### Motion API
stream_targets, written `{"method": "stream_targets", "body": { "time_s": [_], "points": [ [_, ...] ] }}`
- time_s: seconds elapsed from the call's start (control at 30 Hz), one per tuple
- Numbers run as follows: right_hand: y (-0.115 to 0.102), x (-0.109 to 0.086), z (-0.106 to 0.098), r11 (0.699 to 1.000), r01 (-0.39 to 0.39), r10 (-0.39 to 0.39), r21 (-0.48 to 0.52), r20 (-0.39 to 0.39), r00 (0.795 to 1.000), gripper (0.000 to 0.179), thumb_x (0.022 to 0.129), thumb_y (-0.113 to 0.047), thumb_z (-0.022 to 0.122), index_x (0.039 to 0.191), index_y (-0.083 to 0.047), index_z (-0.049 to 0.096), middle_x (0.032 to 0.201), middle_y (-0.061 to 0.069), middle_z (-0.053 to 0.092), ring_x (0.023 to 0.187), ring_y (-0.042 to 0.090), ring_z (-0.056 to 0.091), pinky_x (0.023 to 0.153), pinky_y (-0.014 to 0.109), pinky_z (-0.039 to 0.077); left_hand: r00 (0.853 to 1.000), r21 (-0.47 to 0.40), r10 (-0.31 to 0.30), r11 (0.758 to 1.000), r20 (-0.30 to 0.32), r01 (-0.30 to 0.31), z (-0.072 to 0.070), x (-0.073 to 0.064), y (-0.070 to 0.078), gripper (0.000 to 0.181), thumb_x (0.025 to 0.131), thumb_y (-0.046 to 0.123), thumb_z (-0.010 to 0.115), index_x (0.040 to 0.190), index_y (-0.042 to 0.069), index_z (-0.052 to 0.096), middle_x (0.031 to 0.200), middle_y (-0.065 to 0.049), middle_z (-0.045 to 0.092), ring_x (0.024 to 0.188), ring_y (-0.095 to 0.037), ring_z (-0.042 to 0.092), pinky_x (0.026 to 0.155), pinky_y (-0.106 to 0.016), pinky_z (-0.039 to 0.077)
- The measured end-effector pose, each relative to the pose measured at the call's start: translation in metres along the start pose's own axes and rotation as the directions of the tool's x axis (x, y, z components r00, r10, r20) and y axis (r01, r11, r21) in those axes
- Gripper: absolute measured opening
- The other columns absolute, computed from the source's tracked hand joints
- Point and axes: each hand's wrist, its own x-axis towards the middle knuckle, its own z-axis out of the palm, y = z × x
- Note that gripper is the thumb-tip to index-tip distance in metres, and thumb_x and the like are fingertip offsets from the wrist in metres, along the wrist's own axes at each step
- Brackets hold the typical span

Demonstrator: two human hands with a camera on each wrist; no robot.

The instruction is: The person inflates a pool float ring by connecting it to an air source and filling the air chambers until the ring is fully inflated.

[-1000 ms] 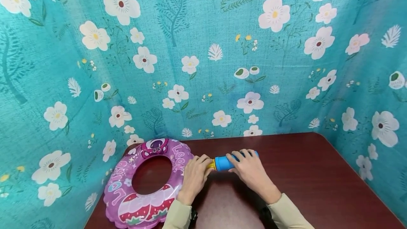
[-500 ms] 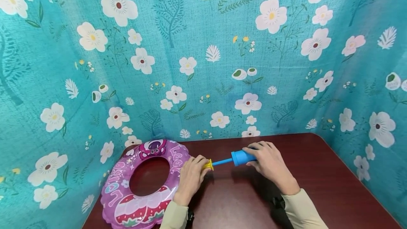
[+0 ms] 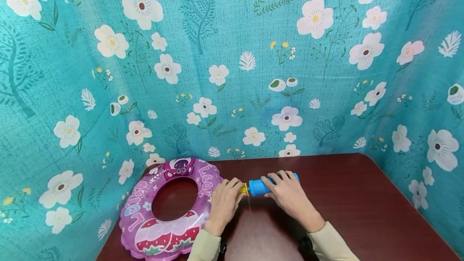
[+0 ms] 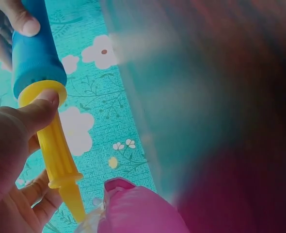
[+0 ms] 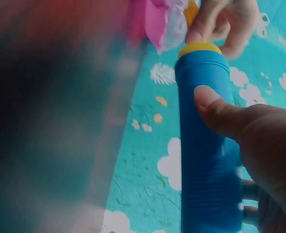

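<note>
A hand pump with a blue barrel (image 3: 256, 187) is held level over the table, close to the right side of a purple swim ring (image 3: 208, 178). My left hand (image 3: 224, 202) grips its yellow nozzle piece (image 4: 55, 145), thumb on the yellow flange. In the left wrist view, the narrow yellow tip meets a clear valve (image 4: 90, 222) on the ring's pink edge. My right hand (image 3: 290, 196) wraps around the blue barrel, the thumb lying along it. Only a sliver of the pump's blue rod shows between flange and barrel.
The swim ring, printed with a cartoon bear and strawberries, lies over the left part of the dark red-brown table (image 3: 355, 196). A turquoise flowered curtain (image 3: 232, 104) hangs along the back and both sides.
Half a second ago my right hand had drawn the barrel away to the right, baring the blue rod. Now it has pushed the barrel back left against the yellow piece.
</note>
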Motion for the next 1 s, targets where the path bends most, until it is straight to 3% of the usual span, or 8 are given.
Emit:
{"method": "stream_targets", "body": {
  "time_s": [0.17, 0.4, 0.63, 0.77, 1.0],
  "points": [
    [0.002, 0.0, 0.0, 0.998, -0.018, 0.018, 0.057, 0.003, 1.0, 0.055, 0.083, -0.044, 0.091, 0.131, -0.021, 0.075, 0.12, 0.006, 0.074, 0.104, 0.029, 0.065, 0.091, 0.051, 0.054, 1.0, -0.027, -0.001, 1.0, 0.003, 0.001, -0.001, 0.001, 0.0, 0.022, 0.092, 0.035, 0.084, 0.11, 0.024, 0.077, 0.108, 0.009, 0.071, 0.089, -0.016, 0.062, 0.073, -0.033, 0.054],
    [0.042, -0.009, -0.022, 0.983, -0.129, 0.119, 0.132, 0.083, 0.989, 0.059, 0.074, -0.04, 0.098, 0.127, -0.02, 0.078, 0.12, 0.005, 0.076, 0.108, 0.03, 0.066, 0.093, 0.053, 0.053, 1.0, -0.04, 0.006, 0.999, -0.01, -0.007, -0.002, 0.001, -0.006, 0.021, 0.093, 0.035, 0.083, 0.11, 0.024, 0.078, 0.108, 0.009, 0.071, 0.09, -0.016, 0.062, 0.074, -0.033, 0.054],
    [0.068, -0.018, -0.037, 0.973, -0.18, 0.158, 0.147, 0.148, 0.976, 0.058, 0.075, -0.034, 0.098, 0.127, -0.017, 0.078, 0.12, 0.007, 0.076, 0.107, 0.032, 0.067, 0.093, 0.055, 0.053, 1.0, -0.033, 0.015, 0.999, -0.022, -0.015, 0.0, 0.002, -0.008, 0.023, 0.093, 0.036, 0.083, 0.111, 0.023, 0.078, 0.108, 0.009, 0.072, 0.089, -0.016, 0.062, 0.074, -0.032, 0.054],
    [0.058, -0.015, -0.033, 0.982, -0.134, 0.113, 0.133, 0.15, 0.982, 0.056, 0.08, -0.036, 0.095, 0.129, -0.015, 0.077, 0.12, 0.008, 0.074, 0.106, 0.032, 0.066, 0.093, 0.056, 0.052, 0.999, -0.027, 0.024, 0.999, -0.024, -0.024, 0.001, 0.001, -0.008, 0.023, 0.093, 0.036, 0.083, 0.111, 0.022, 0.078, 0.109, 0.009, 0.073, 0.089, -0.016, 0.062, 0.074, -0.032, 0.053],
    [0.022, -0.004, -0.018, 0.997, -0.058, 0.054, 0.042, 0.084, 0.995, 0.055, 0.084, -0.041, 0.09, 0.131, -0.017, 0.075, 0.122, 0.01, 0.073, 0.106, 0.032, 0.065, 0.093, 0.055, 0.053, 1.0, -0.037, 0.021, 0.999, -0.005, -0.021, -0.001, 0.001, -0.006, 0.023, 0.095, 0.036, 0.081, 0.114, 0.023, 0.078, 0.112, 0.01, 0.074, 0.092, -0.015, 0.064, 0.075, -0.032, 0.051]
  ]
}}
